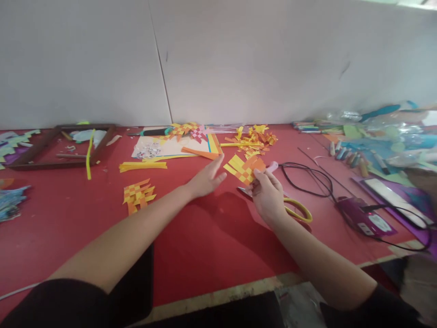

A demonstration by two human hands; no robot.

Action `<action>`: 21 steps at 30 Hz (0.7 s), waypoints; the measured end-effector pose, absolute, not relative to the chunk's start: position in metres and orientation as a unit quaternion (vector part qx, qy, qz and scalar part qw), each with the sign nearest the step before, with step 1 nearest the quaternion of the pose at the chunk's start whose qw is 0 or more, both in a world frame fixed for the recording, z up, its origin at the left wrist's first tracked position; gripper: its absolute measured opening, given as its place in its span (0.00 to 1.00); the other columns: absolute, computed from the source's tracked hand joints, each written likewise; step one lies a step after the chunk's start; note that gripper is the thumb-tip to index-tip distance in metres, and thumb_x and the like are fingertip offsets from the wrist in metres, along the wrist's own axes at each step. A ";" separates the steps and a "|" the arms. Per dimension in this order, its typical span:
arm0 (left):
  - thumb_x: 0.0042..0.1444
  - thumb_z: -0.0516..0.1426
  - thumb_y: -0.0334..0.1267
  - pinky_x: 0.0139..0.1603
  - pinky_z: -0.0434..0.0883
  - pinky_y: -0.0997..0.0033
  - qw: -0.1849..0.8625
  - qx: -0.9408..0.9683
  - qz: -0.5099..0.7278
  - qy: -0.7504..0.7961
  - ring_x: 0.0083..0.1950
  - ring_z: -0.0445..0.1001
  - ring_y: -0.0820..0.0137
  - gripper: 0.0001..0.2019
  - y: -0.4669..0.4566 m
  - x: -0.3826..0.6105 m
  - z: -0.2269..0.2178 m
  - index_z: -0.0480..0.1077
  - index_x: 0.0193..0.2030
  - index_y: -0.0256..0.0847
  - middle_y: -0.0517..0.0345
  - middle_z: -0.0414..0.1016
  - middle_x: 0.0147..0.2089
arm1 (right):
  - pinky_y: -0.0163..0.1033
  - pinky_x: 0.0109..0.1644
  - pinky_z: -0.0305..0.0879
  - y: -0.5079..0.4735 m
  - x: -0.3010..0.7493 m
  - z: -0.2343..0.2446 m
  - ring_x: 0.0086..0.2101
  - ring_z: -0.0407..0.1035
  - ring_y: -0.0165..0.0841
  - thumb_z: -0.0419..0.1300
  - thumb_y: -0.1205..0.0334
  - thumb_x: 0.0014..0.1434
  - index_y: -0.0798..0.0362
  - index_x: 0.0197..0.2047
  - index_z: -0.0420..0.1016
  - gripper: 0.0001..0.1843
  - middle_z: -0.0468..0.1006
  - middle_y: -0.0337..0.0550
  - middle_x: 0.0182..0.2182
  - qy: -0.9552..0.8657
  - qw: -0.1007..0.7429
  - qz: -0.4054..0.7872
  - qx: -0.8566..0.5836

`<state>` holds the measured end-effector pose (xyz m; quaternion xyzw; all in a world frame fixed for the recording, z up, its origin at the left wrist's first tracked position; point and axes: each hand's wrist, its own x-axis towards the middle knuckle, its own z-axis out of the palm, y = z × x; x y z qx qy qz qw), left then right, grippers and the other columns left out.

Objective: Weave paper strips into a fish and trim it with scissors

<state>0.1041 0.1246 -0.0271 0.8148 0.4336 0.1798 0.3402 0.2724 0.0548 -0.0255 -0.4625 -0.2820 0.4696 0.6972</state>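
My right hand [266, 193] is closed on a woven square of yellow and orange paper strips [243, 168], held just above the red table [211, 237]. A pink tube [272, 166], perhaps a glue stick, pokes out past its fingers. My left hand [206, 179] reaches forward to the left of the woven square with its fingers stretched out, holding nothing. Yellow-handled scissors [298, 210] lie under my right wrist. A second woven piece [138, 195] lies flat on the table to the left.
Orange and yellow paper scraps [252, 136] and a sheet with strips [170, 148] lie near the wall. A wooden frame [58, 146] sits at the far left. A black cable [307, 180], a purple device [363, 218] and markers [348, 157] crowd the right.
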 end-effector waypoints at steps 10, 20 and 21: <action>0.49 0.63 0.48 0.20 0.72 0.63 0.639 0.696 -0.017 0.326 0.22 0.77 0.58 0.13 0.096 0.033 -0.009 0.75 0.26 0.38 0.46 0.80 0.25 | 0.30 0.17 0.56 0.056 0.278 -0.018 0.15 0.61 0.23 0.70 0.58 0.45 0.51 0.21 0.61 0.19 0.64 0.28 0.16 -0.277 0.693 0.470 -0.470; 0.60 0.57 0.49 0.44 0.73 0.68 0.636 0.510 0.434 0.384 0.48 0.77 0.64 0.14 0.148 0.101 0.023 0.70 0.45 0.40 0.48 0.77 0.50 | 0.30 0.21 0.58 0.055 0.284 -0.027 0.17 0.61 0.23 0.67 0.54 0.51 0.51 0.23 0.62 0.18 0.63 0.29 0.17 -0.317 0.676 0.463 -0.478; 0.57 0.60 0.53 0.44 0.74 0.66 0.671 0.496 0.410 0.369 0.47 0.77 0.62 0.18 0.134 0.099 0.024 0.71 0.44 0.39 0.47 0.77 0.50 | 0.30 0.21 0.59 0.053 0.282 -0.028 0.18 0.62 0.23 0.67 0.53 0.52 0.51 0.24 0.63 0.17 0.64 0.29 0.18 -0.328 0.668 0.468 -0.477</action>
